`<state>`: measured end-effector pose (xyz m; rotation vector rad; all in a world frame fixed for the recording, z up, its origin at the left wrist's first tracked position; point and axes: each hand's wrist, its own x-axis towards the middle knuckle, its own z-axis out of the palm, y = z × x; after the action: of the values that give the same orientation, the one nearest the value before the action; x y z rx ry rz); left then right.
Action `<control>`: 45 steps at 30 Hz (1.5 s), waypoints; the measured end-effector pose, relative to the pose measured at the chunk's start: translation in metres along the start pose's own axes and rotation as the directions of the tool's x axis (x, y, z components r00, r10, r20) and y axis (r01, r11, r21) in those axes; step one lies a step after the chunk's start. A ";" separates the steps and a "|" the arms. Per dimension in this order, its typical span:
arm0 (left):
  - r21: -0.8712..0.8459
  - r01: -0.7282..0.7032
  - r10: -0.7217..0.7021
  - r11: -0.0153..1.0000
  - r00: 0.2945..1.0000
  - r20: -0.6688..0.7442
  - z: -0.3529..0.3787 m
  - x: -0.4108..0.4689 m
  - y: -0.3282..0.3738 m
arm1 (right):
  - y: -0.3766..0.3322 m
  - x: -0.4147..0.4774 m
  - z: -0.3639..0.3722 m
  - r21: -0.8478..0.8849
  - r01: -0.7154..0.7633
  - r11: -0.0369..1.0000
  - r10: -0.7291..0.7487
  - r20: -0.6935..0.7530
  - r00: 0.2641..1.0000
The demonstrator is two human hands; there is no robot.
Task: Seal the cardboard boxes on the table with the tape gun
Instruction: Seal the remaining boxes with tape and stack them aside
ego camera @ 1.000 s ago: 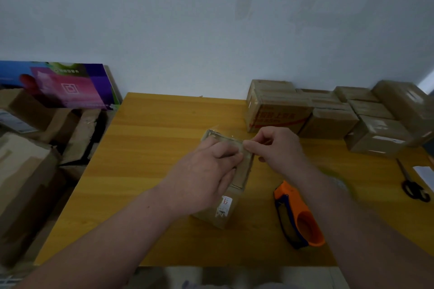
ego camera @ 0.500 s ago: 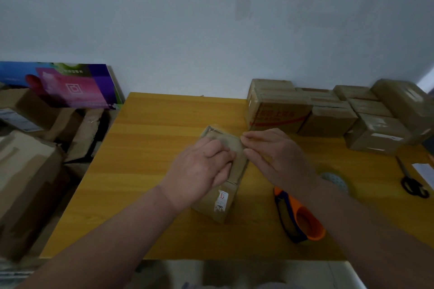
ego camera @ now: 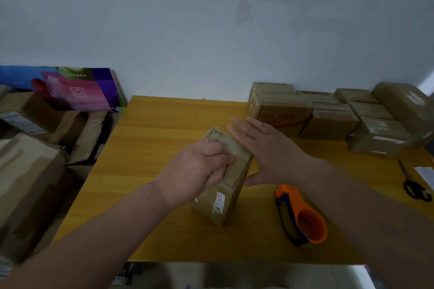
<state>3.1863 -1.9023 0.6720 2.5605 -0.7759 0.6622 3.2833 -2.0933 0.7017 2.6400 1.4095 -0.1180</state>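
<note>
The left hand (ego camera: 199,169) reaches in from the lower left, with brown cartons (ego camera: 28,171) and a purple-and-blue printed panel (ego camera: 70,89) lying off the left edge of the bench (ego camera: 164,143). This hand grasps the small box (ego camera: 225,204). Its fingers are curled over the top face and bear down on it.

The small box stands on the bench near the middle, long axis angled away from the viewer. A white label shows on its near end face. Clear tape shines along its top.

The right hand (ego camera: 270,155) is released, with its fingers straight and together. It lies flat along the right side of the small box, thumb low by the box's lower right edge. Whether the palm makes full contact cannot be told.

The orange-and-blue tape gun (ego camera: 303,218) lies on the bench near the front edge, right of the small box and apart from both hands.

The stacked boxes (ego camera: 328,115) sit in a row at the back right against the wall. Black-handled scissors (ego camera: 415,185) lie at the far right, beside a white slip (ego camera: 425,171).
</note>
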 end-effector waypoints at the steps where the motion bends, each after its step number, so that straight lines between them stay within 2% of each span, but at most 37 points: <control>1: -0.002 0.003 -0.003 1.000 1.000 -0.009 0.001 -0.001 0.000 | -0.002 0.002 0.000 0.017 0.005 1.000 -0.005 -0.001 1.000; 5: 0.003 -0.009 0.009 1.000 0.998 -0.054 0.005 -0.001 0.000 | -0.007 0.000 -0.001 -0.049 0.009 0.999 -0.009 -0.007 1.000; 10: 0.002 -0.039 0.039 0.999 0.997 -0.072 0.005 0.000 0.001 | -0.011 -0.001 -0.010 -0.085 0.077 0.993 -0.073 0.053 0.996; 19: -0.006 -0.044 0.043 0.999 0.992 -0.115 0.004 0.000 0.001 | -0.020 0.018 -0.018 -0.118 0.059 0.991 -0.048 0.089 0.995; 26: 0.042 0.008 -0.002 0.999 0.991 -0.131 0.012 -0.008 -0.005 | -0.020 0.013 -0.025 -0.136 0.058 0.989 -0.042 0.115 0.992; 33: -0.011 0.027 -0.028 1.000 0.994 -0.108 0.016 -0.001 -0.007 | -0.006 -0.017 -0.018 -0.005 -0.060 0.998 0.060 0.077 0.995; 36: -0.028 0.028 -0.030 0.999 0.996 -0.081 0.013 0.006 -0.006 | 0.001 -0.033 -0.018 0.111 -0.096 0.989 0.099 -0.019 0.995; 39: 0.007 0.095 -0.095 0.995 0.992 -0.083 0.009 0.011 0.003 | 0.006 -0.046 -0.016 0.240 -0.134 0.962 0.167 -0.125 0.978; 41: 0.002 0.180 -0.179 0.984 0.983 -0.032 0.007 0.016 0.010 | 0.005 -0.052 -0.012 0.283 -0.160 0.946 0.215 -0.175 0.961; 43: 0.029 0.305 -0.305 0.952 0.952 0.020 0.006 0.023 0.015 | 0.005 -0.056 -0.007 0.293 -0.197 0.936 0.273 -0.249 0.929; 45: 0.070 0.429 -0.433 0.900 0.899 0.061 0.006 0.032 0.022 | 0.005 -0.060 0.000 0.303 -0.283 0.910 0.362 -0.249 0.898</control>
<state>3.1987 -1.9356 0.6891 2.6885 -0.1895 0.4487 3.2541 -2.1449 0.7101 3.1854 1.0552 0.1565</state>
